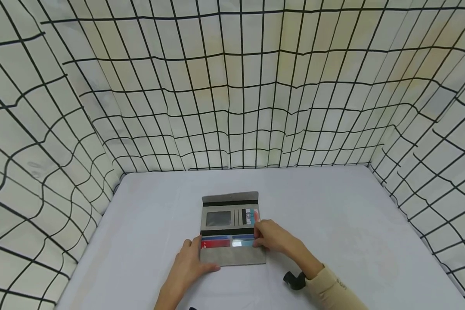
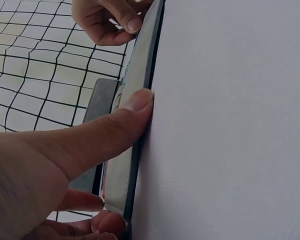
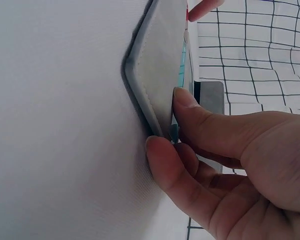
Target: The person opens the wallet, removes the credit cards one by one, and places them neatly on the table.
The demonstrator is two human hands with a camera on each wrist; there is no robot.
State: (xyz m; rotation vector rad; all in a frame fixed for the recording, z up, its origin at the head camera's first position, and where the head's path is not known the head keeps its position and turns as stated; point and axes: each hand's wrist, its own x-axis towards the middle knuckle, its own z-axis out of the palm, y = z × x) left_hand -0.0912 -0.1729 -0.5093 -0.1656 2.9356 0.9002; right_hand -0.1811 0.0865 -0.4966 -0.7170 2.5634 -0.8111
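Observation:
An open grey wallet (image 1: 236, 257) lies unfolded on the white table. Its lower pocket holds a red card (image 1: 215, 244) and a light-blue and white card (image 1: 237, 243), with blue card edges behind them. Above the black fold are a clear window (image 1: 218, 218) and another card (image 1: 250, 216) in a slot. My left hand (image 1: 190, 263) holds the near left corner, thumb along the front edge, fingers at the left side. With thumb and fingers, my right hand (image 1: 273, 236) pinches the right edge beside the card pocket; a teal bit (image 3: 174, 133) shows near the fingertips.
The white table (image 1: 317, 202) reaches to a black grid net (image 1: 240, 94) over pale sheeting at the back and both sides. A black object (image 1: 294, 280) sits at the right wrist by the beige sleeve (image 1: 331, 288).

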